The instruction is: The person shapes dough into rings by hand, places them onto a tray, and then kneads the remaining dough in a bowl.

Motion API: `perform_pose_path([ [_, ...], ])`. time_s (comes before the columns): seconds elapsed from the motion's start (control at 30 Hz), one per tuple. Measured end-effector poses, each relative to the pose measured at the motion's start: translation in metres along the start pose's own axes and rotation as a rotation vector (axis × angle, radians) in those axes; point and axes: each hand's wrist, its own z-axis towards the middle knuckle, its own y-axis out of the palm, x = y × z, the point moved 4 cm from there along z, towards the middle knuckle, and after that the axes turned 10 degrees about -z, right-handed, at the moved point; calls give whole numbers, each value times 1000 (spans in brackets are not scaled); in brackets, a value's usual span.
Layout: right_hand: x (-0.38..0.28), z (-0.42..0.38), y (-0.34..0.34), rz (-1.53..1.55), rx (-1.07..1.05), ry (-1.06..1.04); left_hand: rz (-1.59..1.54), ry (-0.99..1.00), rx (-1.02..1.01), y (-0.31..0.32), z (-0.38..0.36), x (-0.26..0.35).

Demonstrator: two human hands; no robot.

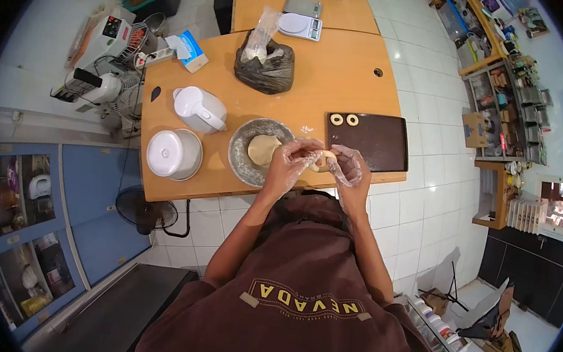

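Between my floury hands is a small ring of pale dough [323, 161], held in the air near the table's front edge. My left hand [294, 163] grips its left side with the fingers pinched. On the other side my right hand [350, 169] closes its fingers on the same ring. A metal bowl [236, 151] dusted with flour stands left of my hands, with a lump of dough [263, 150] in it. To the right lies a dark baking tray [375, 144], where two dough rings [337, 119] sit in the back left corner.
On the wooden table [344, 55] stand a white jug [199, 110], a white lidded tub [175, 154], a black plastic bag [267, 69], a blue and white carton [191, 52] and a digital scale [300, 26]. A black fan [146, 210] is at the table's left, below its edge.
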Motion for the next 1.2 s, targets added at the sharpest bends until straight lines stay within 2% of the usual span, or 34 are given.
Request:
perform_pose_path([
  [0.03,-1,-4,-1,8,14,-7,25,4,-68,4,0,0],
  [0.23,2,-26,-14,-55,117,60,17,-69,-76,13,-2,-14],
  [0.43,14,-35,-23,-22,130,113,50,-35,-68,26,-9,-16],
  [0.53,13,-31,-27,33,128,117,409,92,-167,30,-11,-7],
  [0.83,25,0,-60,102,57,77,221,-22,69,50,5,-37],
  [0.93,32,24,-80,132,7,98,134,28,162,64,23,-50],
  [1.03,43,50,-101,147,-88,110,6,50,156,80,44,-63],
  [1.13,50,73,-126,112,-247,192,-62,-27,86,98,70,-83],
  [1.2,65,89,-145,79,-250,151,24,-56,94,106,85,-105],
])
